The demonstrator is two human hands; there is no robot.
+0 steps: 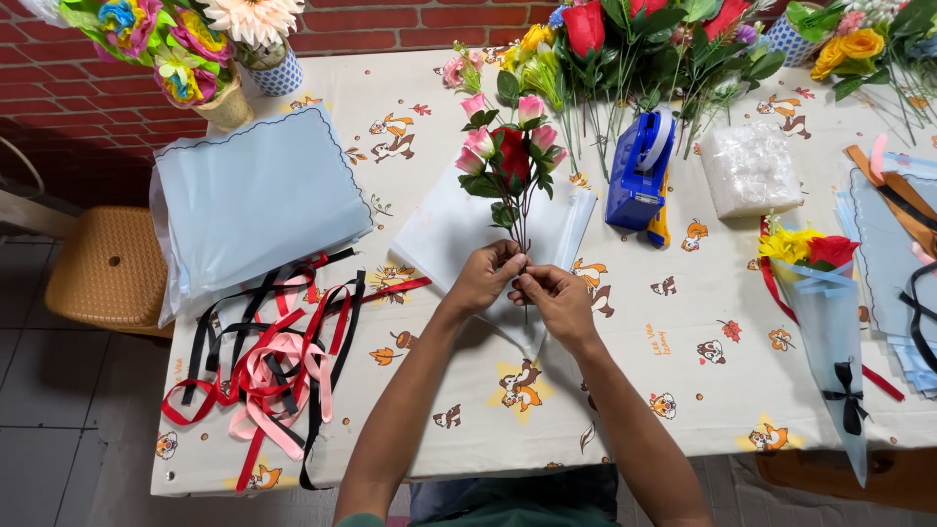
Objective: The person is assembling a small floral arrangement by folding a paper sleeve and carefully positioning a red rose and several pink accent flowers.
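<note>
Gripping small bouquet (509,156) stems — both hands' fingers (514,262) clenched | wrapping sheet (444,234) beneath | finished cone (830,312) — flowers inside

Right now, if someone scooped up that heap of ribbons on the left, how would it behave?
The ribbon heap would probably sag and trail: its thin strips lie in loose loops. It looks light for its spread. The red, pink and black strands cross one another, so they would likely lift as one tangle.
</note>
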